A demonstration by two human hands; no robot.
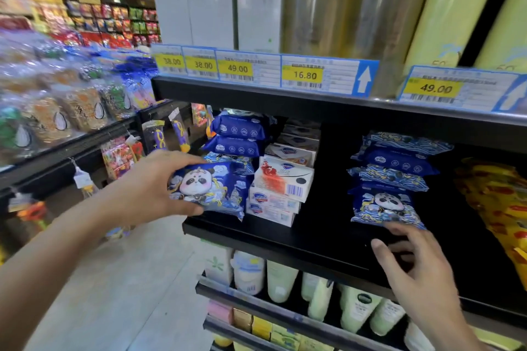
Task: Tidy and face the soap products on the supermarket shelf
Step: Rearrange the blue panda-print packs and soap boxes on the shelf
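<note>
The left hand grips a glossy blue panda-print soft pack at the left end of the black shelf, thumb beneath and fingers over its top. The right hand hovers with fingers loosely spread, holding nothing, just below a stack of the same crinkly packs. Between them sit stacked white cardboard soap boxes, touching the held pack's right edge.
</note>
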